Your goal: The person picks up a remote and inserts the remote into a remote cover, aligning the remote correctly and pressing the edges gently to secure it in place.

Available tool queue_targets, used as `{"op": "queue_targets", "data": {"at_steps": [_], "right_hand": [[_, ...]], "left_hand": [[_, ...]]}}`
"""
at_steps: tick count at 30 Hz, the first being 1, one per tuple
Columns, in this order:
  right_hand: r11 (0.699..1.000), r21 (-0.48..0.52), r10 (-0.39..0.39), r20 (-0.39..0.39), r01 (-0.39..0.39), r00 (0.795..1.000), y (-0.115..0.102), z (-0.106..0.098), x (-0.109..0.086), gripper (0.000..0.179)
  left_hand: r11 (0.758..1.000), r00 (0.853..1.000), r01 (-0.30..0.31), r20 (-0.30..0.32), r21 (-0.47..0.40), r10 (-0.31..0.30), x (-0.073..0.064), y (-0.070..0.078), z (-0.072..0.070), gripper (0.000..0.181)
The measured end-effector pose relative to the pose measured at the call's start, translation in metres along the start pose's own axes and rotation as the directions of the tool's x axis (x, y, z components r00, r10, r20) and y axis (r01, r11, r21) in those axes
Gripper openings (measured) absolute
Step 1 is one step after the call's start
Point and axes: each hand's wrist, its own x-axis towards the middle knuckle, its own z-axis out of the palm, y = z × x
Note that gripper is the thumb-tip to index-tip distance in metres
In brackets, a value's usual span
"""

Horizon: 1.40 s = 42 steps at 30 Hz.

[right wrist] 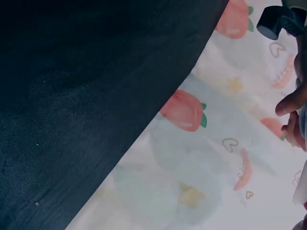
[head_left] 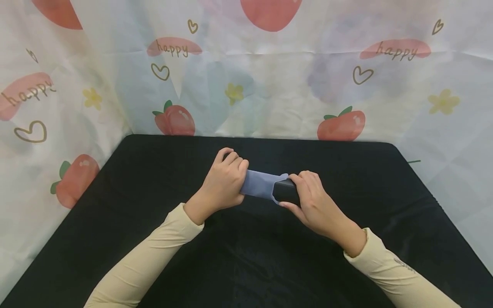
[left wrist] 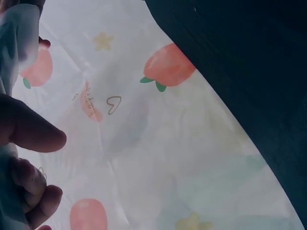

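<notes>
A blue-grey fabric sleeve stretches between the two hands above the black table. My left hand grips its left end, fingers curled over it; that end is hidden in the palm. At the sleeve's right mouth a smooth black object with angled edges shows, partly covered by fabric; its kind cannot be told. My right hand holds it, fingers over the top and thumb below, close to the sleeve's rim. In the left wrist view the left thumb appears at the left edge. The right thumb shows at the right wrist view's edge.
A black cloth-covered table spreads beneath both forearms. Behind it and at the sides hangs a pale curtain printed with red fruit, hearts and flowers. A dark rounded item shows at the top right of the right wrist view.
</notes>
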Motion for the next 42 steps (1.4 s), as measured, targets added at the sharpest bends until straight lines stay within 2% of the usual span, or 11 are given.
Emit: {"op": "queue_targets", "data": {"at_steps": [6, 11, 18, 25, 32, 34, 37, 40, 42], "right_hand": [[1.000, 0.002, -0.001, 0.020, 0.001, 1.000, -0.001, 0.000, -0.001, 0.059], [0.999, -0.036, -0.020, 0.034, 0.021, 0.999, 0.002, 0.000, 0.003, 0.061], [0.999, -0.035, -0.030, 0.025, 0.031, 0.999, 0.005, 0.000, 0.014, 0.060], [0.999, -0.035, -0.019, 0.021, 0.020, 1.000, -0.003, 0.006, 0.014, 0.061], [1.000, -0.028, 0.005, 0.019, -0.004, 1.000, -0.006, 0.007, 0.013, 0.060], [0.999, -0.043, 0.006, 0.045, -0.004, 0.999, -0.006, 0.006, 0.015, 0.060], [0.997, -0.081, 0.010, 0.129, 0.000, 0.992, -0.005, 0.002, 0.022, 0.052], [0.989, -0.150, 0.020, 0.208, 0.011, 0.978, -0.003, -0.002, 0.031, 0.057], [0.979, -0.203, 0.026, 0.218, 0.020, 0.976, -0.002, -0.001, 0.035, 0.061]], "left_hand": [[0.999, 0.999, -0.024, 0.034, -0.030, 0.025, -0.003, 0.000, 0.002, 0.029], [0.999, 0.998, -0.023, 0.058, -0.028, 0.024, -0.002, -0.004, 0.000, 0.035], [0.999, 0.999, -0.032, 0.001, -0.027, 0.032, 0.009, -0.002, 0.000, 0.035], [0.999, 0.999, -0.031, 0.014, -0.017, 0.031, 0.011, 0.006, 0.003, 0.035], [1.000, 0.999, -0.012, -0.030, -0.017, 0.011, 0.013, 0.011, 0.004, 0.030], [1.000, 0.999, -0.011, -0.033, -0.017, 0.011, 0.014, 0.008, 0.003, 0.030], [1.000, 1.000, 0.003, -0.018, -0.015, -0.003, 0.015, -0.001, 0.001, 0.030], [1.000, 1.000, 0.030, 0.010, -0.010, -0.030, 0.019, -0.012, 0.001, 0.032], [0.999, 0.999, 0.049, 0.016, -0.009, -0.049, 0.021, -0.017, 0.002, 0.032]]}}
